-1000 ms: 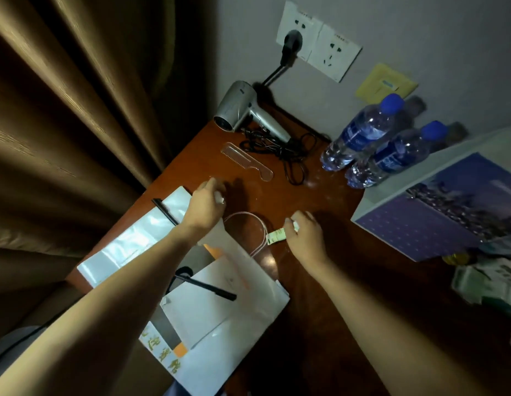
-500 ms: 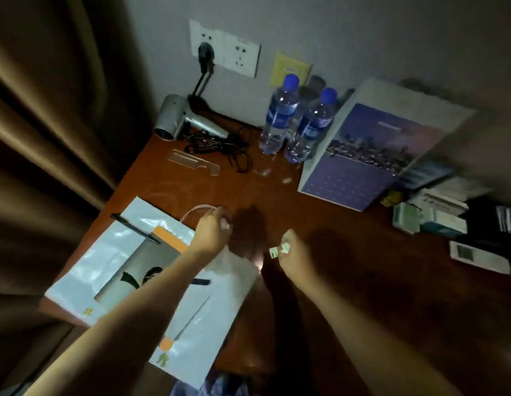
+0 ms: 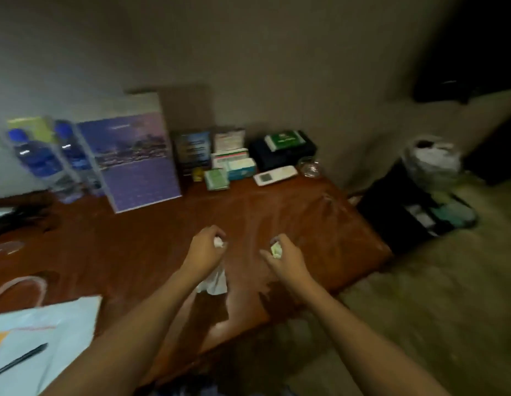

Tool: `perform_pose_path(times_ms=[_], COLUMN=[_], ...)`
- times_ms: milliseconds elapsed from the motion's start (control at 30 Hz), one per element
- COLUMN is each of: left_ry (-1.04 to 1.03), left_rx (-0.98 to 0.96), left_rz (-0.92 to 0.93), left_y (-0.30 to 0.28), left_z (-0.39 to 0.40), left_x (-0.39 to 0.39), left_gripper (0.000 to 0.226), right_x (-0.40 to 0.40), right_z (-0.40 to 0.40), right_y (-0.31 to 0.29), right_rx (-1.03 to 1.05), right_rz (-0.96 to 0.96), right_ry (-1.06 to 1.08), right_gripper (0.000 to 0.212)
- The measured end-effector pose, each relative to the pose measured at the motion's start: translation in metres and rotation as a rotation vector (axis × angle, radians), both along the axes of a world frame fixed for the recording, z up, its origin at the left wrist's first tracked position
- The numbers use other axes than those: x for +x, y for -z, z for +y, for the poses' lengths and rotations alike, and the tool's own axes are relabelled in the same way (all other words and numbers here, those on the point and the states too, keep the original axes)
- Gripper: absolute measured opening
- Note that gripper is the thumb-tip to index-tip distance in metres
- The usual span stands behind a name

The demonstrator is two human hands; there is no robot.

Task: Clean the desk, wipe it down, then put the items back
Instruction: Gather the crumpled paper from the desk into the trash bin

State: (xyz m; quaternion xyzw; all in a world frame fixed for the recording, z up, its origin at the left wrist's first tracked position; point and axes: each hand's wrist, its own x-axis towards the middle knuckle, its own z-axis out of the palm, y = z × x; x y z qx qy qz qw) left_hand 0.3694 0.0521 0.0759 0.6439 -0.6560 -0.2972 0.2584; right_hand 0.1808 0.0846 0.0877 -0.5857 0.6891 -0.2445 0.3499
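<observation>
Both my hands hover over the middle of the reddish-brown desk. My left hand grips a white tissue whose loose end hangs down below the fist. My right hand holds a small crumpled pale-green wrapper between curled fingers. The view is blurred by head motion.
Along the wall stand two water bottles, a purple calendar board, small boxes, a dark box, a white remote and a glass ashtray. A white paper bag with a black pen lies front left. A lined bin stands beyond the desk's right end.
The view has swung right, from the hair dryer corner to the desk's right end. Both hands moved right with the tissue and wrapper still in them.
</observation>
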Motion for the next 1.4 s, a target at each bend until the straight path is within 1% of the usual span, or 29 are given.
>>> perform_pose_path(times_ms=[67,200,300,433,567,633,667,800,933,1033,1200,1300,1400], left_ry=[0.096,0.277,0.443,0.619,0.716,0.749,0.754,0.735,0.723,0.723,0.709,0.681,0.64], left_rx=[-0.007,-0.062,-0.087,-0.092,-0.082,-0.072,-0.065,-0.042,-0.006,-0.017,0.015,0.039,0.061], left_rz=[0.014,0.066,0.067,0.075,0.044,0.051,0.06,0.107,0.152,0.165,0.191,0.18,0.155], left_y=[-0.014,-0.041,-0.052,-0.062,-0.06,-0.058,-0.057,-0.057,-0.058,-0.062,-0.061,-0.055,-0.042], left_z=[-0.001,0.008,0.013,0.015,0.0,-0.016,-0.025,-0.072,-0.129,-0.165,-0.207,-0.232,-0.26], left_x=[-0.062,-0.174,-0.244,-0.319,-0.386,-0.42,-0.438,-0.515,-0.585,-0.632,-0.685,-0.712,-0.737], left_gripper=[0.006,0.01,0.012,0.026,0.015,0.019,0.02,0.01,0.01,0.009,0.01,0.011,0.01], right_x=[-0.058,-0.163,-0.228,-0.296,-0.354,-0.382,-0.397,-0.465,-0.53,-0.573,-0.626,-0.656,-0.683], right_z=[0.019,0.06,0.085,0.109,0.111,0.103,0.096,0.05,0.0,-0.03,-0.066,-0.099,-0.136], right_y=[-0.007,-0.019,-0.023,-0.024,-0.022,-0.021,-0.02,-0.023,-0.033,-0.042,-0.044,-0.038,-0.028], right_rx=[-0.031,-0.073,-0.105,-0.13,-0.143,-0.144,-0.138,-0.115,-0.087,-0.093,-0.056,-0.03,-0.001], right_rz=[0.006,0.036,0.006,-0.015,-0.038,-0.033,-0.02,0.029,0.082,0.09,0.125,0.085,0.055], right_ry=[0.111,0.313,0.473,0.65,0.76,0.778,0.783,0.785,0.779,0.79,0.786,0.789,0.745], right_gripper=[0.025,0.025,0.022,0.016,0.016,0.015,0.015,0.017,0.016,0.017,0.016,0.019,0.014])
